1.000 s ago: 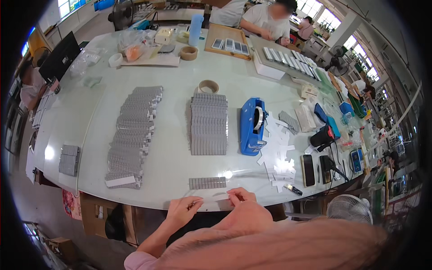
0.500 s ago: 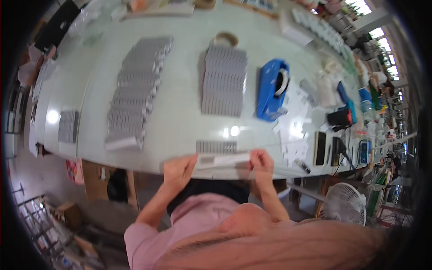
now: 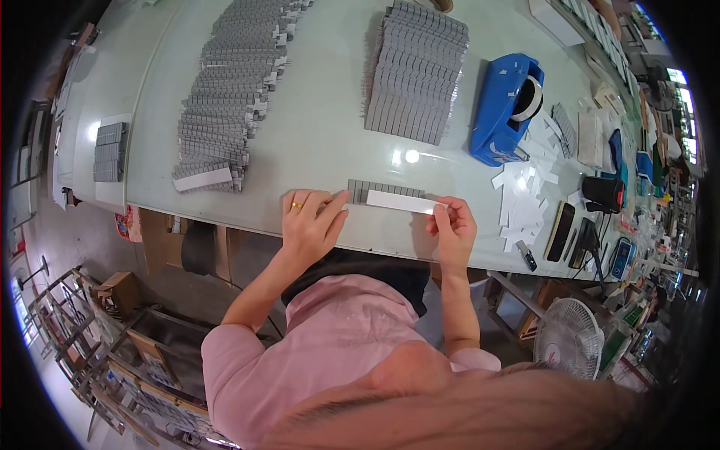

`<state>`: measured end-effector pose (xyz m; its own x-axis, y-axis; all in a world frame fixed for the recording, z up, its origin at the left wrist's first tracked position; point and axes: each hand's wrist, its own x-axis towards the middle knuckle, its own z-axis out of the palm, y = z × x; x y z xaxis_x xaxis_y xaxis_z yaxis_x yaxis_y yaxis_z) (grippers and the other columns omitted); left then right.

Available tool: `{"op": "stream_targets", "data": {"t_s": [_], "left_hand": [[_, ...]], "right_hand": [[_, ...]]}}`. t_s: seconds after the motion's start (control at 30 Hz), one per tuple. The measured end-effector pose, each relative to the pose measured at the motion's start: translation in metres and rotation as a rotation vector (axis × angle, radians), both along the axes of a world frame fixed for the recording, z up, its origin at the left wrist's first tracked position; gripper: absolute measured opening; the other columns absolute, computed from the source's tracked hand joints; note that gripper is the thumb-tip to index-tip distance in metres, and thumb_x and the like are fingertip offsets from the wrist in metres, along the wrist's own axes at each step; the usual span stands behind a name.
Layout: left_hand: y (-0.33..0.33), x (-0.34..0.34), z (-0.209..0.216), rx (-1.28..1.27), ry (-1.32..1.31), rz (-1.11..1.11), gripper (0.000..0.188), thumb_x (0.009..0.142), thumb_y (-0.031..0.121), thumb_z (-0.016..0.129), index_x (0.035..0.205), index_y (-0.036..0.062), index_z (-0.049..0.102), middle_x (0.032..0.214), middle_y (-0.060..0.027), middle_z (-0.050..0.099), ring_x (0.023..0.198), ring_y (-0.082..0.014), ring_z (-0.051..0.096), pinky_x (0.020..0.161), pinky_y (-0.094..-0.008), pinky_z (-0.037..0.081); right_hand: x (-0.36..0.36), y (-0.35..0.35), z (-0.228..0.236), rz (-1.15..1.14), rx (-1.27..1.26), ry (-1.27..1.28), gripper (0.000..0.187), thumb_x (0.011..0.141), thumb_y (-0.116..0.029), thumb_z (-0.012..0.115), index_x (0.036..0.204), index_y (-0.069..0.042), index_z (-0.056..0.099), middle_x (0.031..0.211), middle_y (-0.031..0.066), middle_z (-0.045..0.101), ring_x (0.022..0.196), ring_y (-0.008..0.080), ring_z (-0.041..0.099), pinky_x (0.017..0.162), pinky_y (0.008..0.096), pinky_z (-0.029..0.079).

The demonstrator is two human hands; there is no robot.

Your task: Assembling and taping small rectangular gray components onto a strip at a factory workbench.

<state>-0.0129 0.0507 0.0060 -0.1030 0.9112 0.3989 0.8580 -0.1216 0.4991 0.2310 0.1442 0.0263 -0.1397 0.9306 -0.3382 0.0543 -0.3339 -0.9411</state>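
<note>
A grey strip of small segments [image 3: 358, 192] lies on the table close in front of me. Over its near side is a white paper strip [image 3: 401, 202], which leaves the far row of segments and the left end showing. My right hand [image 3: 454, 231] pinches the right end of the white strip between thumb and fingers. At the left end of the grey strip, my left hand [image 3: 311, 225] has its fingers apart, with a fingertip at or touching that end. A ring sits on one finger of this hand.
A long stack of grey segmented strips [image 3: 221, 112] stands to the left, another stack [image 3: 416, 75] beyond my hands. Right of that are a blue tape dispenser [image 3: 495, 112] and scattered white paper strips [image 3: 521, 195]. A phone [image 3: 559, 231] lies farther right; a fan [image 3: 568, 337] stands below the table edge.
My left hand has gone from closed to spread fingers. The right hand still pinches the white strip, now over the grey strip. The whole view has shifted.
</note>
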Motion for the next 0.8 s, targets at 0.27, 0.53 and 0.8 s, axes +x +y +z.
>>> {"op": "stream_targets", "data": {"t_s": [0.27,0.53,0.8], "left_hand": [[0.000,0.000,0.000,-0.013,0.023,-0.002,0.032,0.079,0.016,0.074,0.111,0.0102,0.072,0.092,-0.0015,0.056,0.087,-0.0205,0.054,0.083,-0.0395,0.039],[-0.001,-0.003,0.002,-0.061,-0.008,-0.004,0.032,0.079,0.015,0.074,0.111,0.0105,0.073,0.094,-0.0018,0.056,0.089,-0.0209,0.054,0.086,-0.0404,0.038],[0.000,-0.006,0.007,-0.104,-0.004,-0.017,0.032,0.081,0.016,0.073,0.112,0.0121,0.073,0.096,-0.0020,0.056,0.092,-0.0209,0.053,0.088,-0.0410,0.037]], "right_hand": [[-0.016,0.003,-0.010,0.072,0.021,-0.036,0.014,0.098,-0.008,0.061,0.110,0.000,0.063,0.077,0.0042,0.064,0.060,0.0073,0.057,0.055,0.0202,0.044],[-0.020,0.002,-0.012,0.089,0.044,-0.087,0.016,0.098,-0.010,0.062,0.110,0.000,0.063,0.077,0.0044,0.064,0.060,0.0075,0.058,0.056,0.0199,0.045],[-0.023,0.002,-0.012,0.090,0.049,-0.092,0.015,0.098,-0.010,0.062,0.109,-0.001,0.063,0.076,0.0032,0.065,0.060,0.0069,0.059,0.056,0.0196,0.045]]}}
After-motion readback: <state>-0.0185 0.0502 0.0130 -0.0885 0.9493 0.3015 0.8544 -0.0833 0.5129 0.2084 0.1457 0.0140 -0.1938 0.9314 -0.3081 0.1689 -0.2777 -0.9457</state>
